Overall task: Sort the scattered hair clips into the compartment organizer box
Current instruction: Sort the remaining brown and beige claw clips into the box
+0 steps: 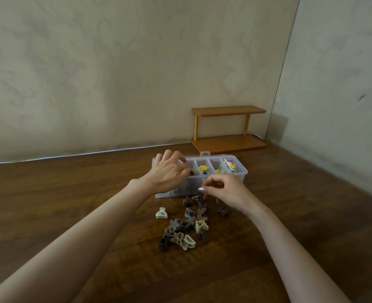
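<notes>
A clear plastic organizer box (pixel 241 174) with several compartments stands on the wooden table. Its right compartments hold yellow and mixed bright clips (pixel 203 168). My left hand (pixel 169 171) hovers over the box's left end, fingertips on a dark clip (pixel 191 172) at a compartment's edge. My right hand (pixel 224 190) is in front of the box with thumb and fingers pinched together just above the pile; what it pinches is too small to tell. Several brown, mauve and cream hair clips (pixel 187 226) lie scattered in front of the box. One cream claw clip (pixel 161 213) lies apart at the left.
A small two-tier wooden shelf (pixel 228 127) stands at the back against the wall, behind the box. A white cable (pixel 71 155) runs along the table's far edge. Walls close the table at the back and at the right.
</notes>
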A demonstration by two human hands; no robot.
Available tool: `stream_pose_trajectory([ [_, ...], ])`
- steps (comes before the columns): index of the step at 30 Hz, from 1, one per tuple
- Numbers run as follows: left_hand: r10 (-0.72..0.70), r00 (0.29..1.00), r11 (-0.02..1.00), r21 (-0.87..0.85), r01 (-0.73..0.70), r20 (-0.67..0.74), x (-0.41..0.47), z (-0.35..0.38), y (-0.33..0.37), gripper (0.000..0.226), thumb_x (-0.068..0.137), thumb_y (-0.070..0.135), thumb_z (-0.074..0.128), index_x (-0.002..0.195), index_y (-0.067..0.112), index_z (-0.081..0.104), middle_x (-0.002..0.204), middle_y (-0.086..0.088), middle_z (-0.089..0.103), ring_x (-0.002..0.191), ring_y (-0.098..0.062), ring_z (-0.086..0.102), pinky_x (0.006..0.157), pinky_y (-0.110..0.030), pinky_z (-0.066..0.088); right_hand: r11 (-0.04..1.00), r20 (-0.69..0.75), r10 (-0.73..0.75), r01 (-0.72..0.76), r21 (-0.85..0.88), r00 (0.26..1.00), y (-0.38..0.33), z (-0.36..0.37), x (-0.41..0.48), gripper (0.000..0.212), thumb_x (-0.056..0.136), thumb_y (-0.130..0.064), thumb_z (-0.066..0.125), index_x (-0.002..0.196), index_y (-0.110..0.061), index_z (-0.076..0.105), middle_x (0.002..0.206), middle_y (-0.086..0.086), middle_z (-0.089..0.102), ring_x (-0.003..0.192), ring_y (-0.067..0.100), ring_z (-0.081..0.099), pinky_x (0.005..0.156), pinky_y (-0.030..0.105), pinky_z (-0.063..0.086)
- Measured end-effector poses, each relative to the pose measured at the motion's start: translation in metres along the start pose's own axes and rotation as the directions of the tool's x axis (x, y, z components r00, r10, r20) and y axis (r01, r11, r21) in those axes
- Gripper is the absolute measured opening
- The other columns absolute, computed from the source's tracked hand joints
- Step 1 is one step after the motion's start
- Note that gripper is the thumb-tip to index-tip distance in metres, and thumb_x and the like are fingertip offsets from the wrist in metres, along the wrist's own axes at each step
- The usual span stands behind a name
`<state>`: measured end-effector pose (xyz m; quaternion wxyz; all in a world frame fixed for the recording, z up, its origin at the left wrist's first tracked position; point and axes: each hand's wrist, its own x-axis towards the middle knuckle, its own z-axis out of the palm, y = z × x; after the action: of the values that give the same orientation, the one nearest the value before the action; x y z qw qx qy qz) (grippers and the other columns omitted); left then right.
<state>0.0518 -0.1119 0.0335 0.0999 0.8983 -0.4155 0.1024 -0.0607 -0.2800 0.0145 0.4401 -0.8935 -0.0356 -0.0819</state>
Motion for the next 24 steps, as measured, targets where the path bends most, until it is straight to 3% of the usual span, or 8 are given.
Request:
stream_pose_trajectory([
  [2, -0.001, 1.0, 1.0, -0.03, 0.002, 0.026, 0.003, 0.003, 0.0, 0.041, 0.098, 0.038, 0.024, 0.123, 0.022, 0.053, 0.135, 0.0, 0.036, 0.121, -0.016, 0.027, 0.096, -0.031, 0.019, 1.0, 0.001, 0.0, 0.0, -0.002, 1.0, 0.0, 0.0, 0.0, 0.007, 0.089, -0.024, 0.062, 0.094, -0.02, 0.064, 0.089, -0.002, 0.066, 0.086, 0.011, 0.063, 0.065, 0.022, 0.047],
  [5, -0.012, 0.997, 0.998, -0.057, 0.008, -0.081, 0.006, 0.002, -0.001, 0.05, 0.096, 0.043, 0.018, 0.108, 0.023, 0.062, 0.128, 0.001, 0.04, 0.114, -0.016, 0.031, 0.093, -0.031, 0.022, 1.0, 0.004, 0.01, -0.01, -0.001, 1.0, -0.001, 0.0, 0.0, 0.008, 0.089, -0.024, 0.062, 0.095, -0.02, 0.064, 0.09, -0.001, 0.067, 0.087, 0.012, 0.063, 0.066, 0.023, 0.047],
  [10, -0.076, 0.997, 0.981, -0.178, 0.072, -0.015, 0.002, 0.004, 0.0, 0.04, 0.098, 0.043, 0.027, 0.122, 0.018, 0.048, 0.124, 0.004, 0.038, 0.115, -0.014, 0.03, 0.093, -0.028, 0.019, 1.0, 0.006, -0.002, 0.002, -0.024, 1.0, -0.002, 0.0, 0.0, 0.007, 0.09, -0.023, 0.061, 0.094, -0.019, 0.064, 0.088, -0.002, 0.067, 0.084, 0.009, 0.062, 0.067, 0.023, 0.045],
  [14, -0.018, 0.989, 0.993, -0.116, 0.001, -0.146, -0.001, 0.004, -0.002, 0.05, 0.095, 0.05, 0.018, 0.101, 0.023, 0.059, 0.12, 0.002, 0.041, 0.11, -0.017, 0.033, 0.092, -0.032, 0.025, 1.0, 0.001, -0.001, 0.001, -0.025, 1.0, -0.002, 0.001, 0.0, 0.008, 0.089, -0.023, 0.061, 0.095, -0.019, 0.064, 0.087, -0.003, 0.067, 0.082, 0.006, 0.061, 0.068, 0.021, 0.042],
  [19, -0.038, 0.999, 0.992, -0.119, 0.036, -0.013, 0.0, 0.006, 0.0, 0.046, 0.098, 0.045, 0.024, 0.121, 0.021, 0.056, 0.133, 0.002, 0.036, 0.119, -0.016, 0.028, 0.098, -0.032, 0.02, 0.999, 0.014, 0.001, 0.0, -0.036, 1.0, -0.003, 0.001, -0.001, 0.005, 0.09, -0.023, 0.061, 0.093, -0.02, 0.064, 0.088, -0.004, 0.066, 0.082, 0.006, 0.061, 0.064, 0.018, 0.044],
  [24, 0.006, 0.968, 0.991, -0.129, -0.04, -0.251, -0.006, 0.005, -0.003, 0.064, 0.085, 0.06, 0.009, 0.104, 0.023, 0.057, 0.119, 0.003, 0.043, 0.103, -0.01, 0.031, 0.086, -0.027, 0.023, 1.0, 0.016, 0.016, -0.016, -0.02, 1.0, -0.004, 0.0, -0.001, 0.006, 0.088, -0.023, 0.064, 0.093, -0.022, 0.065, 0.089, -0.004, 0.067, 0.084, 0.007, 0.062, 0.065, 0.021, 0.046],
])
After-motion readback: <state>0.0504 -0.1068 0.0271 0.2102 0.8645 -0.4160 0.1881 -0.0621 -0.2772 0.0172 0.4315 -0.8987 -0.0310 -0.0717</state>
